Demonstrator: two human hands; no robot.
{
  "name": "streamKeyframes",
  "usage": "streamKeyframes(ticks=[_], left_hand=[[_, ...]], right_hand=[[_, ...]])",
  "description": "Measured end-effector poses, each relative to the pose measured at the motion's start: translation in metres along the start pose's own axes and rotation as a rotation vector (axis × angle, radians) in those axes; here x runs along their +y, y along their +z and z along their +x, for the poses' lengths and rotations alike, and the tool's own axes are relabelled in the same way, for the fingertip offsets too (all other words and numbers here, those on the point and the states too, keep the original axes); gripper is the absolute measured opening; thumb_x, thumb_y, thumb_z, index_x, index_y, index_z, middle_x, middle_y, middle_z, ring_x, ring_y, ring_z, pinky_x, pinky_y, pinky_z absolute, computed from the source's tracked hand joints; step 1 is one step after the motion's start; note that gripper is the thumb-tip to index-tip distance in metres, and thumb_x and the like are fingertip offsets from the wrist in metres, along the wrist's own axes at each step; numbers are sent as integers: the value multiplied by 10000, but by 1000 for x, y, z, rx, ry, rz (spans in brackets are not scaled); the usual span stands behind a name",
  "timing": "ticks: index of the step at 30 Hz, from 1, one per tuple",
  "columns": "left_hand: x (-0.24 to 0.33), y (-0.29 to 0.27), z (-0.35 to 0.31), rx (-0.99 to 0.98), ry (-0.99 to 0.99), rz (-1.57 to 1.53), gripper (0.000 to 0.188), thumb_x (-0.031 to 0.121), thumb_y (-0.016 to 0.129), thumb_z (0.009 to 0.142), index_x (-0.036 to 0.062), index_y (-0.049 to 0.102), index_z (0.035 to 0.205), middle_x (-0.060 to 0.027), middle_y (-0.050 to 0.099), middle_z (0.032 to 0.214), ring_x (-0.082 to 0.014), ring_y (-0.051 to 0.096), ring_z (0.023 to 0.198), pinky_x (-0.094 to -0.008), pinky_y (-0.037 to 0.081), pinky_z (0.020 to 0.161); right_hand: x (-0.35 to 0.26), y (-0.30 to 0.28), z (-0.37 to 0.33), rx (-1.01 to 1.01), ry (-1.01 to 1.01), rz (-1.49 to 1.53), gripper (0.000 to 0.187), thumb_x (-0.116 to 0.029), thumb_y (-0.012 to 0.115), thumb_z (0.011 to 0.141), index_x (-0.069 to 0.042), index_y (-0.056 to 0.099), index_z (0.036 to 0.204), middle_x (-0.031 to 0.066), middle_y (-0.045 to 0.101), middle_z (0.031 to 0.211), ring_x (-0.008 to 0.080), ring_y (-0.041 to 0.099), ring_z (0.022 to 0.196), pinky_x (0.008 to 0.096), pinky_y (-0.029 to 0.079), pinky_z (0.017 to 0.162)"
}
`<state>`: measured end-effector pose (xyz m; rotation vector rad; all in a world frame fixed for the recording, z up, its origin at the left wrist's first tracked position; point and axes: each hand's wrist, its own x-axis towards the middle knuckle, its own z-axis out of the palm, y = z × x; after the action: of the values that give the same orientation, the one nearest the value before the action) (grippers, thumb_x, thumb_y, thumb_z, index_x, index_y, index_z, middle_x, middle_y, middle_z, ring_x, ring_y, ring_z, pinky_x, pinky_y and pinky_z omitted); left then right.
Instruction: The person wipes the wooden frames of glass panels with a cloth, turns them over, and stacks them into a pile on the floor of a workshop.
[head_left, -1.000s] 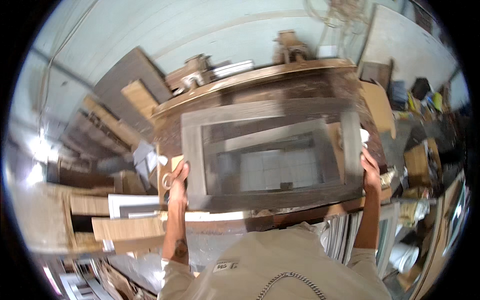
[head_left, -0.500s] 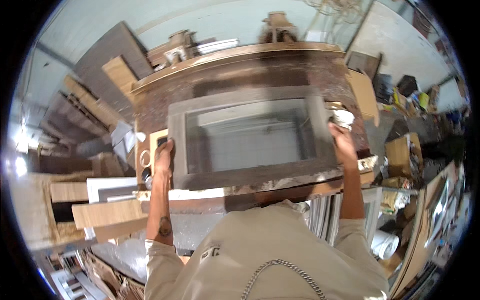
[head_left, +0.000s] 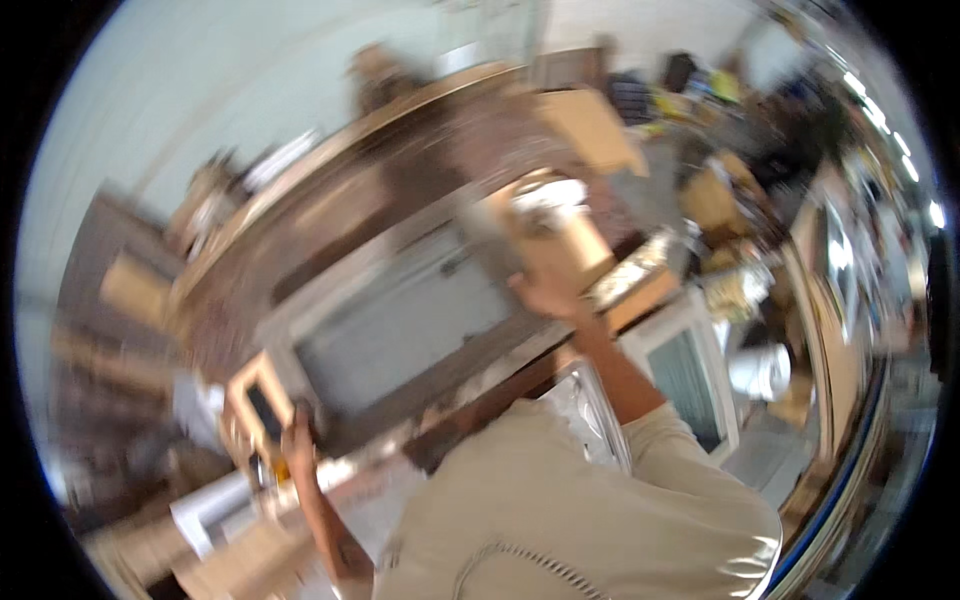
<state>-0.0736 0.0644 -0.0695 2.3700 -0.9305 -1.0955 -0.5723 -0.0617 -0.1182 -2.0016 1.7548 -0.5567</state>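
Observation:
A glass panel in a grey-brown frame [head_left: 285, 365] lies on the dark reddish-brown workbench [head_left: 225, 320], tilted in the blurred view. At its near left corner, my left hand [head_left: 298, 440] is closed on the frame. Just left of that hand sits a pale wooden piece with a dark oblong middle [head_left: 265, 405]. My right hand [head_left: 550, 292] is at the frame's near right corner; motion smears its fingers, so their grip is unclear. Beyond it, a crumpled white item [head_left: 550, 200] rests by a pale board [head_left: 578, 250] at the panel's right end.
Another framed glass panel [head_left: 690, 375] leans upright to the right of the bench. A white bucket [head_left: 760, 370] and cardboard boxes [head_left: 715, 205] stand farther right. Boards [head_left: 240, 570] jut out at the lower left. A raised ledge [head_left: 350, 145] runs along the bench's far side.
My view has swung right and tilted, so the bench appears slanted. More of the pale board by the panel's right end shows. My right hand has come to the near right corner.

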Motion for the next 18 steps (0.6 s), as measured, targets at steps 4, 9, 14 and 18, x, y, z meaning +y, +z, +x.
streamKeyframes(ticks=[4,9,14,18], left_hand=[[-38,17,4,152,152,-132,549,458,500,925,-48,607,1110,-147,634,1047,-218,588,918,-328,461,800],[-17,12,-22,174,1,225,668,559,454,901,-68,634,1048,-201,636,992,-296,581,869,-426,456,803],[30,28,-24,153,131,174,700,586,439,895,-73,641,1021,-218,636,969,-323,577,852,-459,454,805],[89,57,-21,65,377,0,677,568,444,900,-69,637,1019,-211,634,969,-318,574,855,-450,454,805]], right_hand=[[-43,-9,14,194,-93,-39,569,-308,610,786,-53,467,1274,223,604,951,372,576,900,470,453,822],[-22,12,7,-28,174,184,521,-339,574,842,17,495,1215,255,596,1040,393,571,968,455,441,861],[-14,45,18,-10,223,310,463,-386,539,868,47,605,1018,269,616,974,385,595,948,457,462,827],[-5,49,27,-117,221,308,480,-407,517,878,47,617,997,268,623,957,391,598,942,459,463,826]])
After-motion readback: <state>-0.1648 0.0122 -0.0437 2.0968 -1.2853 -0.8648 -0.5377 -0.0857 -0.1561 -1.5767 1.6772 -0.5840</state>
